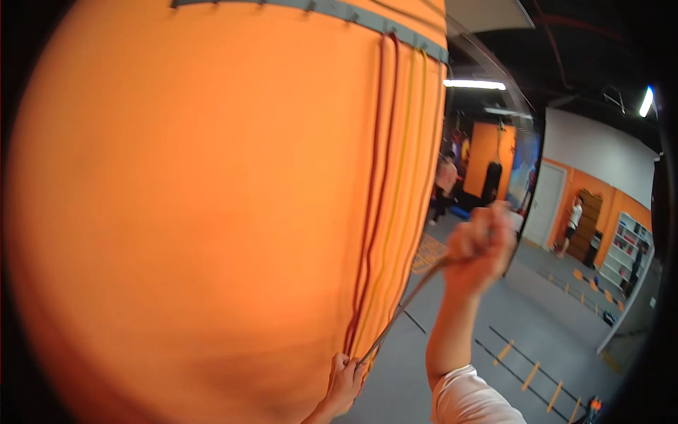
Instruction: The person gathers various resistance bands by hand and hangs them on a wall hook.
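A grey band (402,306), stretched taut on a slant, runs between my two hands. My right hand (480,244) is raised and closed around its upper end, the fingers a little blurred. Lower down, beside the orange wall, my left hand (344,381) is closed on the lower part of the same band. Just behind that hand hang dark red bands (388,141) and a yellow band (405,141), looped over hooks on a grey rail (364,17). The lower ends of these hanging bands are partly hidden by my left hand.
The orange wall (212,177) fills the left side. An agility ladder (530,377) lies on the grey floor to the right. Farther off are a punching bag (492,181), a white shelf (623,247), a person in pink (446,177) and a person in white (575,215).
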A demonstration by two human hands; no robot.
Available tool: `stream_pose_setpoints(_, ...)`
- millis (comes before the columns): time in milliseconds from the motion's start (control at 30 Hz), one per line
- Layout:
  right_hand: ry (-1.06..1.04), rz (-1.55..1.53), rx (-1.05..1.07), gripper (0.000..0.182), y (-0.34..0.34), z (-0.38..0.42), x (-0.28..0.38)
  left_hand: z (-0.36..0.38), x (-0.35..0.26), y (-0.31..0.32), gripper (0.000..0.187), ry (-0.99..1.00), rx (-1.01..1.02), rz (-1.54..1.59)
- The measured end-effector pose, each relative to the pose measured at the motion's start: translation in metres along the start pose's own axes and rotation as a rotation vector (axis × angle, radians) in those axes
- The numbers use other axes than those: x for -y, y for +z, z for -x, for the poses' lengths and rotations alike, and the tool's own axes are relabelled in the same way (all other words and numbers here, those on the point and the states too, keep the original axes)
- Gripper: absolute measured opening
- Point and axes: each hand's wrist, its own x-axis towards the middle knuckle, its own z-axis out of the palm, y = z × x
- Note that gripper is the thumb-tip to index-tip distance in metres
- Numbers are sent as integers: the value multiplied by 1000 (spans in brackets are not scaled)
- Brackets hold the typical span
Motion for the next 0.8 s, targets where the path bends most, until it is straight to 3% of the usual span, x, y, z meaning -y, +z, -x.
stream_pose_setpoints(67,-215,32,45,24,-31,1,51,-7,-26,6,15,84,55,-113)
stream_pose_setpoints(133,-374,115,-13,26,-78,6,102,-11,-50,18,18,-129,410,-142)
stream_pose_setpoints(267,-438,89,-66,31,-180,60,204,17,-40,91,36,-286,810,-324)
stream_pose_setpoints(300,-447,135,-129,35,-206,79,227,22,-36,112,36,-273,841,-320)
stream_pose_setpoints(400,-430,306,-573,40,-267,123,271,19,-35,177,39,-307,1004,-484)
stream_pose_setpoints(467,-424,372,-875,42,-313,167,287,15,-29,206,39,-619,1101,-316)
stream_pose_setpoints(500,-440,347,-997,44,-344,174,292,2,-20,234,39,-599,1111,-295)
stream_pose_setpoints(567,-382,113,-1254,46,-401,213,321,23,-2,266,27,-695,900,-78)
stream_pose_setpoints(600,-380,159,-1337,47,-422,231,330,36,15,287,27,-692,945,-88)
stream_pose_setpoints(667,-399,228,-1429,47,-457,257,337,49,48,335,18,-964,535,586)
stream_pose_setpoints(700,-408,263,-1449,47,-469,266,338,40,54,346,18,-974,584,583)
stream_pose_setpoints(767,-435,207,-1552,45,-492,284,351,20,61,376,21,-1185,447,1052)
stream_pose_setpoints(800,-425,119,-1632,44,-506,289,362,16,61,395,21,-1190,477,1056)
